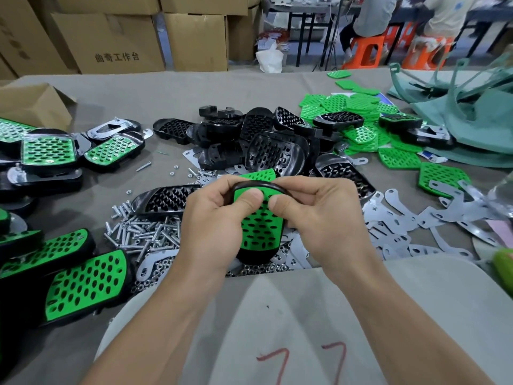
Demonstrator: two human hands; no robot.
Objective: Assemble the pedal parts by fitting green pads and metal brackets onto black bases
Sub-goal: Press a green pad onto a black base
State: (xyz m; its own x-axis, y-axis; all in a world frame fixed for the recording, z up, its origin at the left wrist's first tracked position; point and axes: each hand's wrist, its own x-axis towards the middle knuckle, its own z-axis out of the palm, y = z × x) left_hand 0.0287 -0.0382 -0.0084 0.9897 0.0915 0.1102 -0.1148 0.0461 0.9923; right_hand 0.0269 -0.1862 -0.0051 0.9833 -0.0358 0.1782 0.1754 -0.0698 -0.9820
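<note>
Over the worktop's (166, 93) near edge, the left hand (213, 218) and right hand (324, 215) curl round a black base (254, 254), thumbs pressing its green pad (261, 220). The base's long axis points straight away from the person, curved rim farthest.

1. The black Chinese characters "曲奇工作台" are printed on the front of the brown cardboard box (111, 43) stacked behind the table.
2. Two red hand-drawn marks, read as "7 7", are seen on the pale grey cloth (305, 315) at the bottom of the view.
3. Dark print on the brown cardboard box at the far left (16, 43) is shown only in part and cannot be read.
</note>
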